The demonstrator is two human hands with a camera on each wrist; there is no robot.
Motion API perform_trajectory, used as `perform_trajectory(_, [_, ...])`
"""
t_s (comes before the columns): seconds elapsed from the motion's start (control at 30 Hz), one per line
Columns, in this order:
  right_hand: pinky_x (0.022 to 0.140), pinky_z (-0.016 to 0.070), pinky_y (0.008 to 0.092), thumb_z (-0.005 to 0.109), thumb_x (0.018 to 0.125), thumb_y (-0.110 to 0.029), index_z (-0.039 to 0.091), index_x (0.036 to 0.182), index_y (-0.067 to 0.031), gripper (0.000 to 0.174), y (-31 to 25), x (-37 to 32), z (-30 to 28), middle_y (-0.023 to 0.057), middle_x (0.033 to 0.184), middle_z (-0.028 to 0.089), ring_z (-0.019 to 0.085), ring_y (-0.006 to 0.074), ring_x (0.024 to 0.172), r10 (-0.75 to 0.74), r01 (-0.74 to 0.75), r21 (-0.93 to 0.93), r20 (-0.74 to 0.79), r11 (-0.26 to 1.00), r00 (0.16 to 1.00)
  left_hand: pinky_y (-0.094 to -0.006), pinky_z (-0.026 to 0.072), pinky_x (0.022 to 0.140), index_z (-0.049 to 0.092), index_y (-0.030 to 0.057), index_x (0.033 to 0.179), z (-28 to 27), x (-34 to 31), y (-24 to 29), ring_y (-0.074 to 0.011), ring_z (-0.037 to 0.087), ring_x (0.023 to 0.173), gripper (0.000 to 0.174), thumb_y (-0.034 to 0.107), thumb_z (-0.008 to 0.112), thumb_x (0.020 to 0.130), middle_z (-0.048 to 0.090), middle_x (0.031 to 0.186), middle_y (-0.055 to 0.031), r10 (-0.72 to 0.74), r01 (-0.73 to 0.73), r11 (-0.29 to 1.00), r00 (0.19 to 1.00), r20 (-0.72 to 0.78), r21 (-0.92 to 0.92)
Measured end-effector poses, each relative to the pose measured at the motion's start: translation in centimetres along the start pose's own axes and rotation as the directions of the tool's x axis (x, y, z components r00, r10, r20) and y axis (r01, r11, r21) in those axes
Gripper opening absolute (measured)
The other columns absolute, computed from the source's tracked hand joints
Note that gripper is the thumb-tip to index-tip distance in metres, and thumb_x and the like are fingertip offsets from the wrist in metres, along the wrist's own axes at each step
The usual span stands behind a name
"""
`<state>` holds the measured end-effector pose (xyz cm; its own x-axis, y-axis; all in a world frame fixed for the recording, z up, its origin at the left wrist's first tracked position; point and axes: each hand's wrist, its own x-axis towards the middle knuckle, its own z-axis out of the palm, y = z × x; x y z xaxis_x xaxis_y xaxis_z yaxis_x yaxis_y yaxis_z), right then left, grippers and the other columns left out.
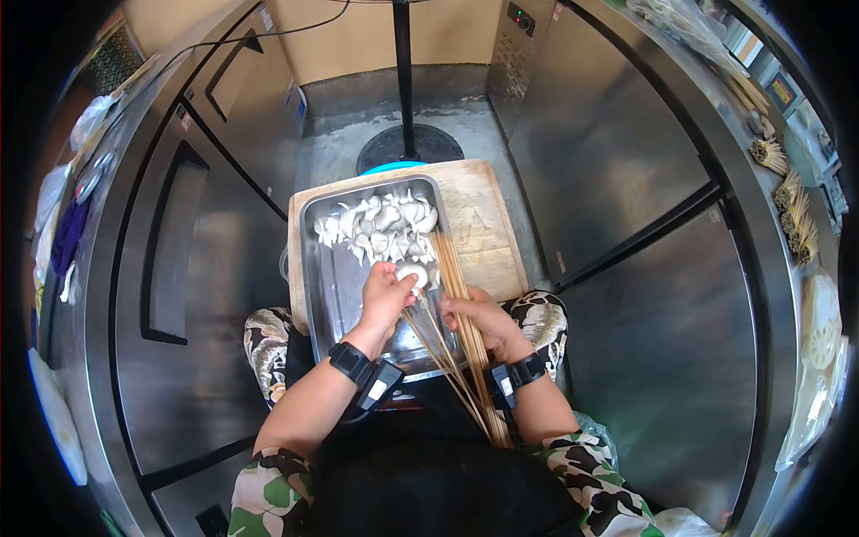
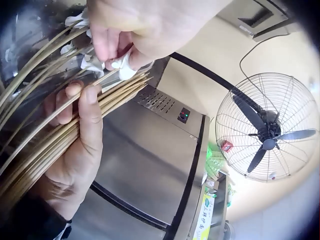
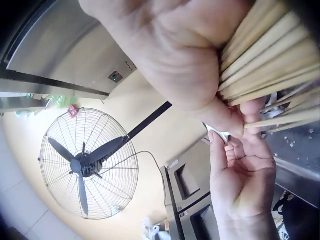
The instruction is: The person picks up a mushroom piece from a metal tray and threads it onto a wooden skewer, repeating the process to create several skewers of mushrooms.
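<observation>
My left hand (image 1: 385,302) pinches a white mushroom piece (image 2: 125,69) between thumb and fingers, over the metal tray (image 1: 310,300). A bundle of bamboo skewers (image 1: 455,282) lies in the grip of my right hand (image 1: 489,322), just beside it. Thumb and forefinger of that hand also pinch a single skewer (image 2: 59,108), whose tip meets the mushroom piece. How deep the tip sits is hidden by the left fingers. Torn white mushrooms (image 1: 380,219) are heaped in the tray's far half. Other skewers (image 2: 36,62) with white pieces near their ends slant over the tray.
Under the tray is a wooden board (image 1: 488,224), held across the person's lap. Steel cabinets (image 1: 206,268) stand close on both sides. A black fan stand (image 1: 404,89) rises ahead. Bundled skewers (image 1: 796,215) and plastic bags lie on the right counter.
</observation>
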<state>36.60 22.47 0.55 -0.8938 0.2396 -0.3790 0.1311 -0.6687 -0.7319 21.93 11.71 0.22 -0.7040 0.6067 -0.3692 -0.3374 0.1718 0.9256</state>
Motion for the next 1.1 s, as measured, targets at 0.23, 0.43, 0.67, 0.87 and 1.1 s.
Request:
perform_trajectory(0.23, [0.055,0.0432,0.0211,0.06,0.081,-0.014,0.056,0.086,-0.0017,0.014,-0.4,-0.2,0.0,0.0019,0.071,0.057,0.053,0.0089,0.058,0.016,-0.019,0.052,0.055,0.998,0.998,-0.0354,0.0477,0.067,0.047,0.0086,0.107,-0.1,-0.2,1.2,-0.025,0.06,0.074,0.039,0.014,0.065,0.074,0.052,0.091,-0.0106,0.364,-0.283,0.657,0.931,0.035,0.699])
perform_trajectory(0.43, [0.056,0.0432,0.0213,0.06,0.081,-0.013,0.057,0.086,-0.0018,0.013,-0.2,-0.1,-0.3,0.0019,0.071,0.057,0.053,0.0092,0.06,-0.006,0.005,0.04,0.019,0.999,1.0,-0.0381,0.0446,0.078,0.061,0.0106,0.094,0.1,-1.8,3.0,-0.0295,0.053,0.093,0.025,0.016,0.067,0.071,0.047,0.103,-0.0095,0.424,-0.346,0.375,0.889,0.172,0.86])
perform_trajectory(0.67, [0.058,0.0453,0.0207,0.06,0.081,-0.011,0.057,0.091,-0.0006,0.014,-1.0,-1.0,0.1,0.0032,0.076,0.058,0.055,0.01,0.065,-0.062,0.034,0.247,0.109,0.968,0.992,-0.0362,0.0408,0.083,0.065,0.0092,0.088,-1.8,-0.3,-0.3,-0.0288,0.049,0.095,0.02,0.016,0.069,0.07,0.05,0.099,-0.0091,0.503,-0.465,0.383,0.83,0.242,0.798])
perform_trajectory(0.87, [0.053,0.0449,0.0205,0.062,0.081,-0.013,0.059,0.09,-0.0023,0.014,-0.4,-0.4,0.2,0.0012,0.071,0.059,0.055,0.0086,0.059,0.037,-0.034,0.047,-0.047,0.998,0.998,-0.035,0.0404,0.083,0.064,0.0097,0.09,-1.7,0.1,1.0,-0.0283,0.049,0.095,0.02,0.018,0.068,0.072,0.052,0.099,-0.0097,0.576,-0.53,0.406,0.781,0.243,0.744])
perform_trajectory(1.1, [0.054,0.0439,0.0193,0.064,0.08,-0.011,0.06,0.088,-0.0033,0.012,-0.7,-0.2,0.4,0.0006,0.071,0.059,0.054,0.0072,0.06,0.069,-0.07,0.057,0.005,0.996,0.998,-0.0298,0.0468,0.07,0.055,0.0001,0.097,-6.6,7.7,-1.3,-0.0202,0.056,0.078,0.026,0.006,0.064,0.073,0.057,0.09,-0.0102,0.464,-0.221,0.775,0.835,-0.295,0.592])
